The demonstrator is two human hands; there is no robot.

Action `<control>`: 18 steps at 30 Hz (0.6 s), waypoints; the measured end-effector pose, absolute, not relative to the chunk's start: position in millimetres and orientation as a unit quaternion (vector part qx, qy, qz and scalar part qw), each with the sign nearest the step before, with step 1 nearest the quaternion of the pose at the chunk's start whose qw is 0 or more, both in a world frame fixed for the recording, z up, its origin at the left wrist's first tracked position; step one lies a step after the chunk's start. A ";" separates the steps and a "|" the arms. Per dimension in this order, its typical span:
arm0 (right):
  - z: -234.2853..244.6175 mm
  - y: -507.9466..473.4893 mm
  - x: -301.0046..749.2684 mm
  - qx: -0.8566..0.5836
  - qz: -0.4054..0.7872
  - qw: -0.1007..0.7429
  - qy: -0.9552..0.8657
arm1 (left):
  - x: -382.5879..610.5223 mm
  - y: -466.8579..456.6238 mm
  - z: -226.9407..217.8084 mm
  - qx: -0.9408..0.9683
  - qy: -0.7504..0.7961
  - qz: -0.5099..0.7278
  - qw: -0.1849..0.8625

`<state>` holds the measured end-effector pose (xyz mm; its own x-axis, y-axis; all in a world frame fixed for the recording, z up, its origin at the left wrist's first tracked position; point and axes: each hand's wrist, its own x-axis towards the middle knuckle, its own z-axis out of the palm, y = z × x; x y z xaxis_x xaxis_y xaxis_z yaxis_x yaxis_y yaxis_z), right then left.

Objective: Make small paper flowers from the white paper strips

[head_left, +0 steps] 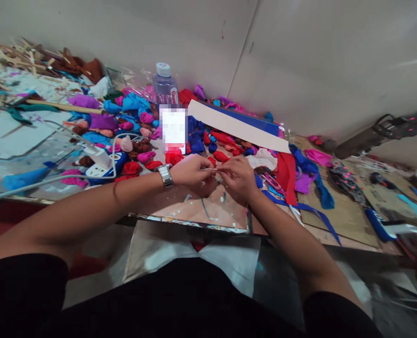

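My left hand [193, 172] and my right hand [238, 178] meet over the near part of the worktable [180, 206]. Both are closed in a pinch on a small thin piece between their fingertips, too small to name. A metal watch [165, 175] sits on my left wrist. Several small rolled fabric pieces in red [221, 156], blue [196, 143] and pink [147, 156] lie just beyond my hands. A thin wire [204, 209] and small scraps lie on the table under them.
A water bottle [165, 86] stands at the back by the wall. A white and blue power strip [101, 166] with a plug lies left. A long white and blue card [236, 126], red and blue ribbons [312, 180], wooden sticks [21, 54] and a dark tool [377, 134] surround the work spot.
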<state>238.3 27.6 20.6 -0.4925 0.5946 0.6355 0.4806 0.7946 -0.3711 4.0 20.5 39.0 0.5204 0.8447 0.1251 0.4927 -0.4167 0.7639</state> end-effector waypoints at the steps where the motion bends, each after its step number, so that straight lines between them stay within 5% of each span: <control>1: 20.4 27.9 238.5 -0.312 0.074 0.394 -0.862 | 4.2 21.5 37.6 0.791 0.412 0.255 0.372; 9: 20.3 29.8 239.8 -0.286 0.057 0.405 -0.867 | 5.0 25.5 34.6 0.717 0.378 0.244 0.532; 18: 23.5 26.7 239.4 -0.296 0.040 0.390 -0.871 | 6.3 22.2 37.2 0.683 0.384 0.267 0.561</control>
